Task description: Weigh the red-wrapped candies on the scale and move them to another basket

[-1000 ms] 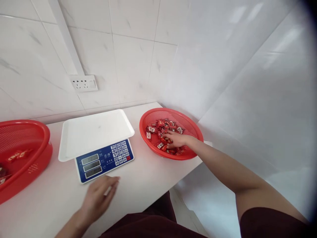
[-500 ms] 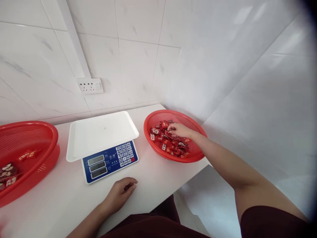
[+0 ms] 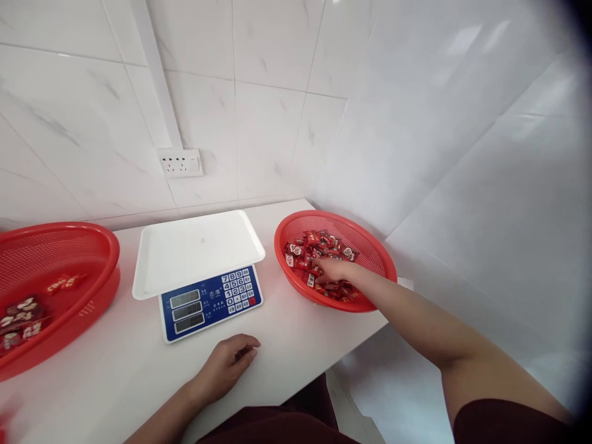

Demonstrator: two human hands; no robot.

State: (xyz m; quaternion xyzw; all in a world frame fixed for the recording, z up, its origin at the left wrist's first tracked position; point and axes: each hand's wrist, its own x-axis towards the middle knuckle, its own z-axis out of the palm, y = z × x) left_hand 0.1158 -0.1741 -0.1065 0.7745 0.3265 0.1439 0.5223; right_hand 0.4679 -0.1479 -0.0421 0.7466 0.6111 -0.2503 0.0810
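Note:
My right hand [image 3: 332,270] reaches into the right red basket [image 3: 388,262]. Its fingers are bent down and closed on a small red candy packet [image 3: 304,265] at the left of the pile, with the fingertips partly hidden. Around them lie many wrapped candies [image 3: 326,239] in red, some with white labels. My left hand [image 3: 226,365] rests on the white table [image 3: 296,345] in front of the scale, loosely curled, thumb and forefinger apart, with nothing in it. Nearest to it is the blue and white weighing scale [image 3: 211,303], topped by a bare white tray [image 3: 198,253].
At the left stands another red basket [image 3: 99,271] holding several red and brown packets [image 3: 23,317]. Behind the table rises a tiled wall with a socket [image 3: 180,163]. The right basket sits close to the right wall. A blurred red patch [image 3: 5,419] shows at the lower left edge.
My right hand has moved down and toward the near side of the candy pile. My left hand stays in place. The view has shifted slightly, so things sit farther right.

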